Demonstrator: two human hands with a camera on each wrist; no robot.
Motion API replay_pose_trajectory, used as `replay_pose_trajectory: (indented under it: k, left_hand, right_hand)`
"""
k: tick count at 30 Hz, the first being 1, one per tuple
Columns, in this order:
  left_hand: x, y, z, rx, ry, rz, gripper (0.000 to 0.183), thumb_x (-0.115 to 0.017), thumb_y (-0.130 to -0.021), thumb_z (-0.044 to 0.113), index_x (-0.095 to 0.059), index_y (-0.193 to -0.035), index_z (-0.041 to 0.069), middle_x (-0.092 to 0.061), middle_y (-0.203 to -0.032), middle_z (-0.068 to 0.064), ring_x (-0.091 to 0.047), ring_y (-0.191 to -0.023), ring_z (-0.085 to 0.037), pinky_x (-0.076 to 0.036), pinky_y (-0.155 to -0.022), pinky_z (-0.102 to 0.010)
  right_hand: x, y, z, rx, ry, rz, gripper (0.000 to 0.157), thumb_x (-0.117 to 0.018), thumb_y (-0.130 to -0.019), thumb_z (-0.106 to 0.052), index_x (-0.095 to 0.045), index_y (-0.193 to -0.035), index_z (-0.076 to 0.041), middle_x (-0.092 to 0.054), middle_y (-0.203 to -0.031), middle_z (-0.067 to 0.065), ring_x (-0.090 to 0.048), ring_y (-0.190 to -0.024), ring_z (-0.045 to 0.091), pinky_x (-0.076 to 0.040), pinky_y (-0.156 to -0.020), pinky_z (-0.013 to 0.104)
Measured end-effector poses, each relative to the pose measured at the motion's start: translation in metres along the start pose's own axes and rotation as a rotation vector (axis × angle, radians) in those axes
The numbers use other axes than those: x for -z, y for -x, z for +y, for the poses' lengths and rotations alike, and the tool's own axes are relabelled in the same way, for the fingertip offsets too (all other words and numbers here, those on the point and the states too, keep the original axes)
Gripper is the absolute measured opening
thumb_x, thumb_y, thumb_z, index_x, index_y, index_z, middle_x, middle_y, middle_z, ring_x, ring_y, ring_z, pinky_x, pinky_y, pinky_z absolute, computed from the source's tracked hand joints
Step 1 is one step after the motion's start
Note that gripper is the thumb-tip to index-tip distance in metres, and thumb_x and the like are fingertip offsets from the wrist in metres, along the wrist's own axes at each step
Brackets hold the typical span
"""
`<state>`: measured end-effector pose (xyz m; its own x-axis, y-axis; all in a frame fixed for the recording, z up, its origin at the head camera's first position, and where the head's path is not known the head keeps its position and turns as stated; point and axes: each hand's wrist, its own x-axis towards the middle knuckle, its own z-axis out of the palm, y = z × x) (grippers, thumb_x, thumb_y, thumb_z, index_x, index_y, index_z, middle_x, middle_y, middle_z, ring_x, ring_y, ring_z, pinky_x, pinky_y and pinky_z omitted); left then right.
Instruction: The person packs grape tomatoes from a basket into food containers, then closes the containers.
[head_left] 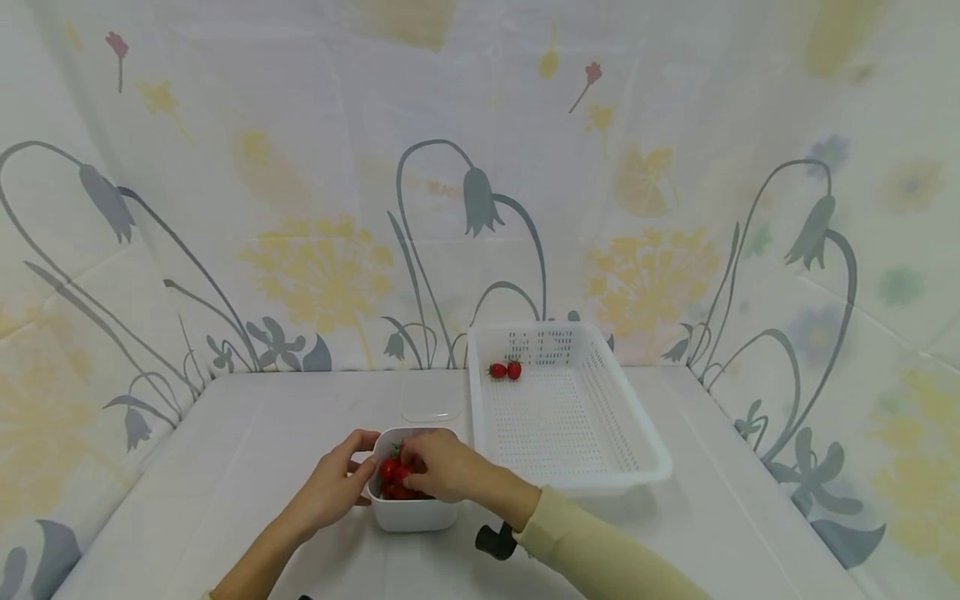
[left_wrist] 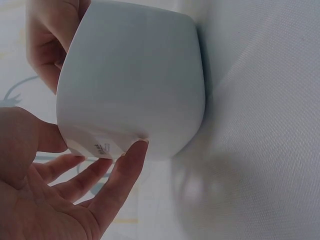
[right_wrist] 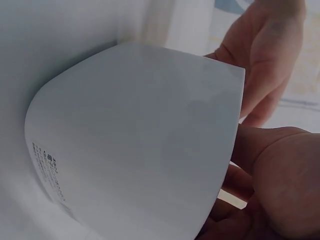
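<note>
A white square container point(head_left: 416, 518) holds several red cherry tomatoes point(head_left: 389, 470). My left hand point(head_left: 337, 482) steadies it at the left side; in the left wrist view the thumb is at the rim and the fingertips point(left_wrist: 136, 150) rest against the outer wall. From the right, my right hand point(head_left: 447, 468) reaches down inside, its thumb and fingers bent around the tomatoes. In the right wrist view the container's wall point(right_wrist: 135, 140) hides those fingertips, and I cannot tell whether they pinch a tomato.
A white perforated basket point(head_left: 566, 482) stands to the right and behind, with two cherry tomatoes point(head_left: 506, 370) in its far left corner. Behind the container lies a clear lid point(head_left: 430, 414). A black camera part point(head_left: 495, 542) sits at my right wrist. Flower-printed curtain point(head_left: 480, 275) surrounds the white table.
</note>
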<state>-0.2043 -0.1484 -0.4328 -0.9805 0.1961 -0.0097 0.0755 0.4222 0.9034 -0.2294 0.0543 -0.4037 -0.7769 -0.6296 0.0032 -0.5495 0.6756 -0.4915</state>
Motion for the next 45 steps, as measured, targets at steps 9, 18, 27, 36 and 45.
replay_pose_trajectory:
  k: [9, 18, 27, 36, 45]
  left_hand:
    - [0.001, -0.002, -0.001, -0.001, 0.007, 0.005, 0.032, -0.055, -0.103, 0.004, -0.054, -0.135, 0.003, -0.056, -0.138, -0.025, -0.067, -0.097, -0.029, -0.064, -0.065, -0.039]
    - [0.001, -0.003, -0.001, 0.026, -0.011, 0.011, 0.034, -0.055, -0.103, 0.005, -0.053, -0.137, 0.003, -0.056, -0.139, -0.025, -0.067, -0.098, -0.026, -0.064, -0.065, -0.038]
    - [0.003, -0.003, 0.001, 0.012, -0.014, 0.011, 0.033, -0.055, -0.103, 0.005, -0.054, -0.136, 0.004, -0.057, -0.138, -0.024, -0.067, -0.097, -0.025, -0.064, -0.065, -0.038]
    - [0.001, -0.004, -0.001, 0.007, -0.004, 0.003, 0.032, -0.056, -0.103, 0.007, -0.055, -0.135, 0.005, -0.057, -0.138, -0.023, -0.067, -0.097, -0.025, -0.064, -0.065, -0.039]
    - [0.000, -0.003, -0.002, 0.019, -0.006, 0.011, 0.031, -0.056, -0.103, 0.006, -0.055, -0.134, 0.005, -0.057, -0.137, -0.022, -0.067, -0.097, -0.025, -0.064, -0.064, -0.037]
  right_hand:
    - [0.003, -0.003, 0.001, 0.012, 0.023, -0.017, 0.015, -0.076, -0.093, -0.012, -0.069, -0.106, -0.009, -0.066, -0.088, -0.005, -0.053, -0.077, 0.005, -0.049, -0.071, 0.016]
    - [0.029, 0.006, 0.003, -0.021, -0.069, -0.055, 0.028, -0.073, -0.094, -0.008, -0.069, -0.121, -0.004, -0.072, -0.100, 0.006, -0.061, -0.083, 0.009, -0.054, -0.069, 0.017]
    - [0.066, 0.021, 0.014, 0.017, -0.045, -0.025, 0.028, -0.071, -0.094, -0.010, -0.067, -0.120, 0.000, -0.070, -0.114, 0.015, -0.067, -0.101, 0.026, -0.058, -0.083, 0.030]
    - [0.092, 0.034, 0.040, 0.030, -0.025, 0.015, 0.024, -0.072, -0.094, -0.010, -0.069, -0.116, -0.001, -0.070, -0.110, 0.012, -0.068, -0.099, 0.026, -0.058, -0.088, 0.036]
    - [0.108, 0.038, 0.073, -0.026, -0.035, 0.039, 0.027, -0.071, -0.094, -0.011, -0.067, -0.117, 0.002, -0.070, -0.110, 0.015, -0.070, -0.098, 0.028, -0.060, -0.086, 0.037]
